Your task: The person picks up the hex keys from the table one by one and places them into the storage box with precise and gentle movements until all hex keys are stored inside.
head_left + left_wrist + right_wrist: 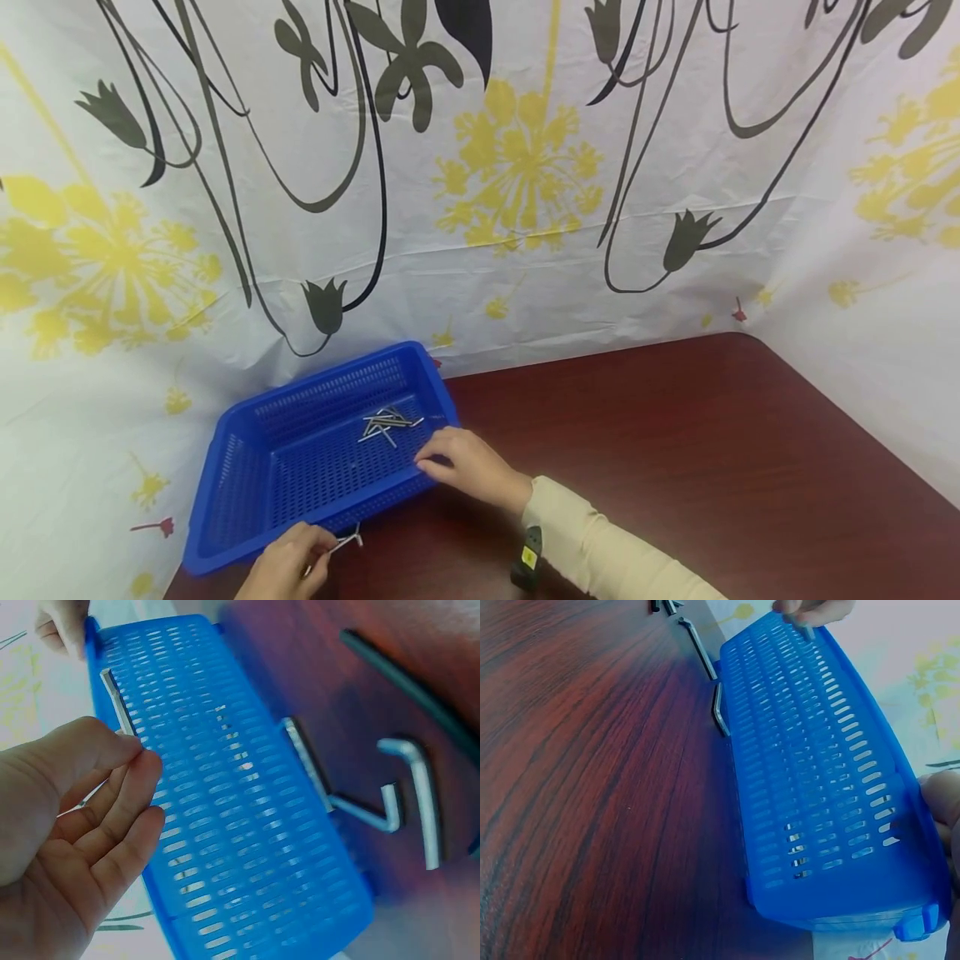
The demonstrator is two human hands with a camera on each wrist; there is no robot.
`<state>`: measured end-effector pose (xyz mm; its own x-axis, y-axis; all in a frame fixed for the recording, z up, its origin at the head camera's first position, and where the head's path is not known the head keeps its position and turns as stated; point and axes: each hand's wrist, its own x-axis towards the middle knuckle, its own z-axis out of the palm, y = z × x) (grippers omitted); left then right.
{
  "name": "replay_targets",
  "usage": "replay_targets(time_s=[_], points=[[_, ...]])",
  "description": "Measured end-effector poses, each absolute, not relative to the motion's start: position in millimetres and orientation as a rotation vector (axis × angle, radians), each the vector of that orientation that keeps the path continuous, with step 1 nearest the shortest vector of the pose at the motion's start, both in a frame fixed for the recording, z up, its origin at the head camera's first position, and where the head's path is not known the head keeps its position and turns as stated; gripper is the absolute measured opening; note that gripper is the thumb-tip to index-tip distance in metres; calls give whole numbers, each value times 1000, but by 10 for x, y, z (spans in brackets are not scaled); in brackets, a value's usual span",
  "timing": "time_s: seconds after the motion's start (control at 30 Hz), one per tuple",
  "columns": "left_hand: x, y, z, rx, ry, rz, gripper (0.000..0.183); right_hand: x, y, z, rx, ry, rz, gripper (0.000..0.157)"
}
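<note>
In the head view my left hand [288, 562] is at the near left corner of a blue plastic basket [322, 505]. Its thumb and fingertips pinch a silver hex key [118, 701], which points upward in front of the slotted wall in the left wrist view. My right hand [472, 467] is at the basket's near right corner, fingers loosely bent over the rim. Several hex keys [386, 421] lie in a heap inside the basket. On the table, close along the basket's outside, lie more bent hex keys [424, 802], including a black one [409, 682].
The dark red wooden table [637, 450] extends to the right of the basket. A white curtain [480, 275] with grey and yellow flowers hangs behind it and along both sides. A dark device [528, 557] is strapped to the right wrist, over a cream sleeve [592, 533].
</note>
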<state>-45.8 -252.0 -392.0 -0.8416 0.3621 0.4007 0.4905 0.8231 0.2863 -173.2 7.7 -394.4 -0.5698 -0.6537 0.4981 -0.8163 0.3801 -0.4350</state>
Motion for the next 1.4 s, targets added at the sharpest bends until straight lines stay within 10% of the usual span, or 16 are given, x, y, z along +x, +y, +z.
replay_targets(time_s=[1.4], points=[[-1262, -2284, -3115, -589, -2736, -441, 17, -1700, 62, -3993, 1284, -2338, 912, 13]])
